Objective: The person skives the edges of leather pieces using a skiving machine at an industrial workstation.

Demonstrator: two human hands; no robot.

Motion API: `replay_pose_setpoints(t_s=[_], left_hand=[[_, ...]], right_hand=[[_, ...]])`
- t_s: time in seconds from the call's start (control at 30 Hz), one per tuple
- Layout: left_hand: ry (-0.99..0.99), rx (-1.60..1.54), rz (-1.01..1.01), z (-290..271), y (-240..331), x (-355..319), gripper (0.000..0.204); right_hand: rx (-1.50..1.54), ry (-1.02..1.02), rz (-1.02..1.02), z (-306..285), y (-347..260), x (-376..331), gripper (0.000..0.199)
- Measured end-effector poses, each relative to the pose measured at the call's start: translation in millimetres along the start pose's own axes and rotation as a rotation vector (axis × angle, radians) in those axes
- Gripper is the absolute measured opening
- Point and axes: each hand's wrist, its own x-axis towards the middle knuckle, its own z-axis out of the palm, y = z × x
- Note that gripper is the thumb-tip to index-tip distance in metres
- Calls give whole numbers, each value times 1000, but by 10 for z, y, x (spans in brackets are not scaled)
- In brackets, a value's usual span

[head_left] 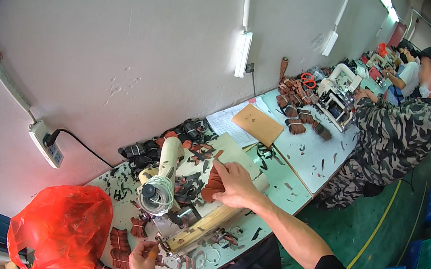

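My right hand [238, 187] reaches across the machine's wooden-edged bed and grips a stack of reddish-brown strips [211, 185] between thumb and fingers. Down at the near left end of the machine, my left hand [142, 267] is closed, its fingertips pinched beside a small metal part; what they hold is too small to make out. Between the hands stands a cream-coloured bench machine [168, 158] with a coil of pale cord [156, 195] round its top. Tied bundles of brown strips [121, 240] lie left of my left hand.
A red plastic bag [64, 226] bulges at the table's left end. Dark scraps [136, 158] pile along the wall. Farther along lie a tan envelope [258, 123], papers, more brown bundles [296, 127] and red-handled scissors [308, 80]. A co-worker in camouflage [402, 124] works at another machine [339, 93].
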Motion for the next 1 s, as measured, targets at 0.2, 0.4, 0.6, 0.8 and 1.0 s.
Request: replay_pose_setpoints(t_s=[0.2, 0.4, 0.6, 0.8, 1.0], left_hand=[[-23, 9, -53, -5, -8, -132, 14], [-156, -84, -67, 215, -143, -311, 15], [-445, -540, -120, 646, 49, -692, 70], [-245, -1041, -459, 983, -561, -891, 40], [1, -1102, -712, 516, -850, -1003, 5]], right_hand=[[-127, -3, -288, 120, -123, -149, 77], [-45, 72, -295, 44, -87, -259, 72], [886, -138, -221, 277, -450, -1091, 74], [543, -239, -7, 1202, -761, -1893, 80], [532, -154, -151, 1170, -428, -1884, 32]])
